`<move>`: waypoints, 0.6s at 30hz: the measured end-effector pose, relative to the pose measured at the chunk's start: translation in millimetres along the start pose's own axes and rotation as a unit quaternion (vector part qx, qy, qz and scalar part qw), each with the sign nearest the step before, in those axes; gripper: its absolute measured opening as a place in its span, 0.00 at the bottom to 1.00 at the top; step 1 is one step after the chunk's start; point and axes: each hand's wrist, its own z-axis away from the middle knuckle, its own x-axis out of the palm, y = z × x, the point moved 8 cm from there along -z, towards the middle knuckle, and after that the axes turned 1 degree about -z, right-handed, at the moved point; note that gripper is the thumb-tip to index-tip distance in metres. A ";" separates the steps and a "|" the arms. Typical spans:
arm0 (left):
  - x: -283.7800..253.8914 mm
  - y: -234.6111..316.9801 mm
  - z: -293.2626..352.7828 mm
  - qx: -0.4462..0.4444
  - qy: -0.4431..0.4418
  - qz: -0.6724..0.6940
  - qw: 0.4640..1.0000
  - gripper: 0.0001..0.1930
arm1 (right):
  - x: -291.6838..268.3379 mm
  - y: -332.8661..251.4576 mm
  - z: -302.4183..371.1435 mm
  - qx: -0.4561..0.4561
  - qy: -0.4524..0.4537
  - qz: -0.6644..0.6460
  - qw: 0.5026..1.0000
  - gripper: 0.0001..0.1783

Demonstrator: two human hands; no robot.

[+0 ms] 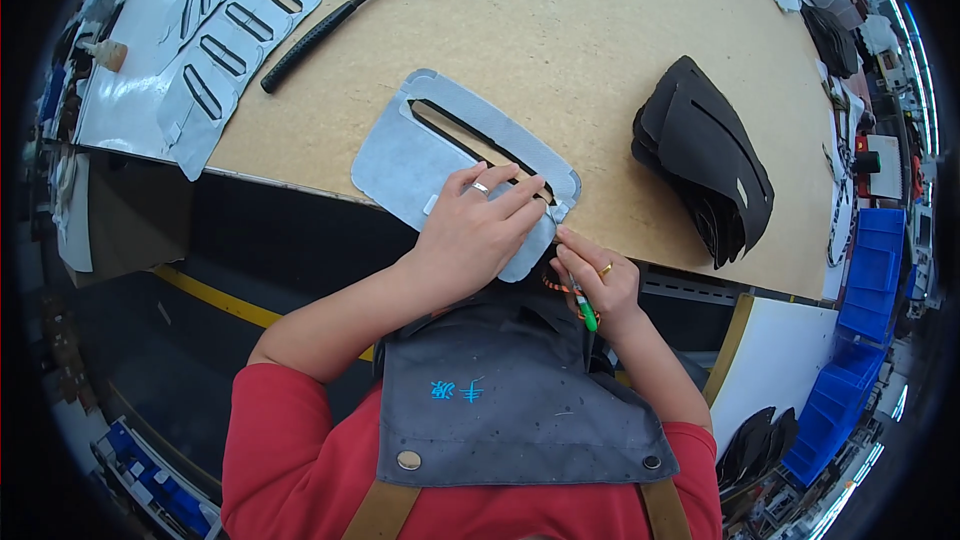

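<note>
A pale grey panel (pixel 393 155) with rounded corners and a long dark-edged slot lies across the table's near edge, its lower part overhanging. My left hand (pixel 478 225) rests on it, fingers spread over the slot's near end. At the panel's right corner, my right hand (pixel 605 280) is closed round a slim pen-like tool (pixel 588 316) with a green end. The tool's tip sits by the end of the slot, partly hidden by my fingers. An orange-and-black cord shows beside my right fingers.
A hammer (pixel 345 20) with a black grip lies beyond the panel. Slotted grey pieces (pixel 215 70) lie at the far left, near a small bottle (pixel 107 54). A stack of black slotted panels (pixel 705 150) stands on the right of the table. Blue bins (pixel 868 275) line the right side.
</note>
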 end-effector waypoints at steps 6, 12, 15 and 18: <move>-0.7 0.1 -2.6 0.003 0.010 -0.010 1.000 0.11 | -7.1 3.9 -5.7 0.071 0.035 -0.065 0.995 0.11; -2.3 0.0 -2.9 -0.012 0.015 -0.017 1.000 0.10 | -16.4 4.1 -7.8 0.089 0.040 -0.091 0.991 0.12; -1.1 -0.9 -2.1 -0.019 0.021 -0.016 0.999 0.10 | -28.7 8.8 -1.0 0.130 0.080 -0.134 0.979 0.11; -0.7 -0.8 -5.0 -0.028 0.019 -0.007 0.999 0.10 | -27.8 21.2 1.0 0.197 0.110 -0.192 0.955 0.09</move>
